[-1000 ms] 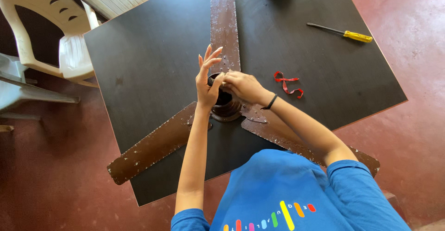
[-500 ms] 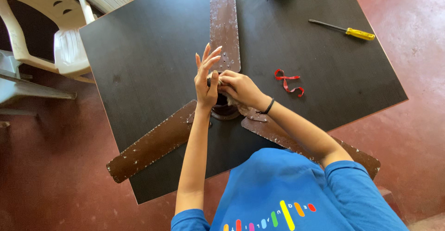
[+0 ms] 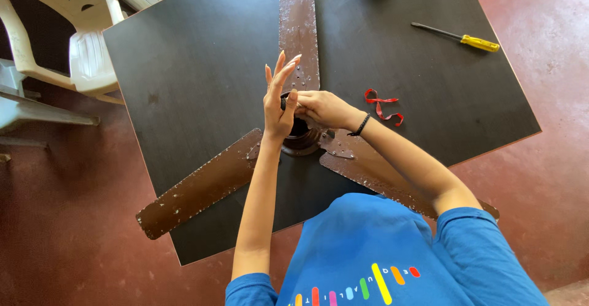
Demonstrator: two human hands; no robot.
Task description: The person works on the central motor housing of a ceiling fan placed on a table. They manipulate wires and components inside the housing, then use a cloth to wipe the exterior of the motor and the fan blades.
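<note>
pinching perhaps a small part over fan hub (image 3: 299,139), right hand (image 3: 319,106); left hand (image 3: 279,100) spread, mid-table (image 3: 202,66)

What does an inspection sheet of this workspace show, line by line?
Surface: dark square table, bare red floor around it.
Job's things: brown three-bladed ceiling fan lying flat, hub under both hands.
Clutter: yellow-handled screwdriver, red ribbon-like strip.
Grippers: left hand upright, fingers spread; right hand curled at the hub; any grasp hidden.
Cables: nothing seen.
Surroundings: white plastic chair at left.
</note>
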